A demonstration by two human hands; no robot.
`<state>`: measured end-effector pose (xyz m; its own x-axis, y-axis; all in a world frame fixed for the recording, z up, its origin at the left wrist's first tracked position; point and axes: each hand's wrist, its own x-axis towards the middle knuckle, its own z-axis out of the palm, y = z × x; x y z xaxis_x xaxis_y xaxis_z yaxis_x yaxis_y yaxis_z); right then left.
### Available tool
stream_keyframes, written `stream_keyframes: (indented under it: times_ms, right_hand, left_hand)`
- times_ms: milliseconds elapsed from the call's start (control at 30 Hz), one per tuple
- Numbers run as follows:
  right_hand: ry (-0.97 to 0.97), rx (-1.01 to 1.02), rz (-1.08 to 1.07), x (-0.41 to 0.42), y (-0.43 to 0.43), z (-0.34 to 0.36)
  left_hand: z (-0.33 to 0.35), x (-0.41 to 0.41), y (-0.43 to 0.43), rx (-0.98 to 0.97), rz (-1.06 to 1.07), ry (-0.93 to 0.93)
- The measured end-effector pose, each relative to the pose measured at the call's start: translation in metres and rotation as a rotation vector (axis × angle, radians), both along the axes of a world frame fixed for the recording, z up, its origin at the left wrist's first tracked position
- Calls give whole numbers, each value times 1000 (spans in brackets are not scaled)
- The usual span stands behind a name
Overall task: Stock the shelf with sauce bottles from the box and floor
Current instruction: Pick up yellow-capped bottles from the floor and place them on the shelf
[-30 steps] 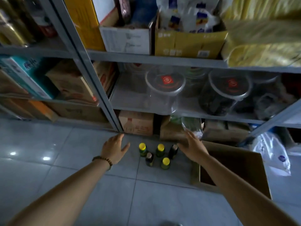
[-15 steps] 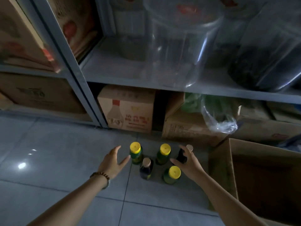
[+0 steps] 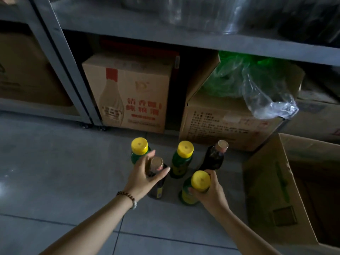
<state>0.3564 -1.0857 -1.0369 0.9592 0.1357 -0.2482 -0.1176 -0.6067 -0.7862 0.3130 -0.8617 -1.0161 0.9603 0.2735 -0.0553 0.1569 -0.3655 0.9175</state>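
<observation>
Floor tiles bear five bottles: three yellow-capped, two dark; hands grip one each.

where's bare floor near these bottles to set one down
Open tile floor lies left of the left hand, and more between the forearms nearer the camera. Crowded: the five bottles huddle close, with cartons behind and the open box right.

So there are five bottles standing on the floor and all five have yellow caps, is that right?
Not quite. Five bottles stand on the floor, but only three have yellow caps; the two dark bottles have brownish caps, as the head view shows.
</observation>
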Motion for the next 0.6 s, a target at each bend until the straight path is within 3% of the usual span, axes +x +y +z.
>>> stream_keyframes:
  times_ms: [67,200,300,433,500,600]
  right_hand:
    - [-13,71,-21,1,-2,-6]
    - [-37,84,-16,12,-15,-8]
    - [-73,88,-46,18,-35,-1]
    - [-177,95,-84,19,-63,11]
    - [-206,108,-96,20,-75,17]
    - [-242,146,-136,18,-88,27]
  left_hand:
    - [21,12,-7,40,34,-160]
    - [70,45,-35,238,-167,-396]
    - [59,73,-65,280,-208,-192]
    - [12,97,-78,206,-64,208]
    - [-4,105,-78,177,-35,278]
    - [-17,104,-75,234,43,211]
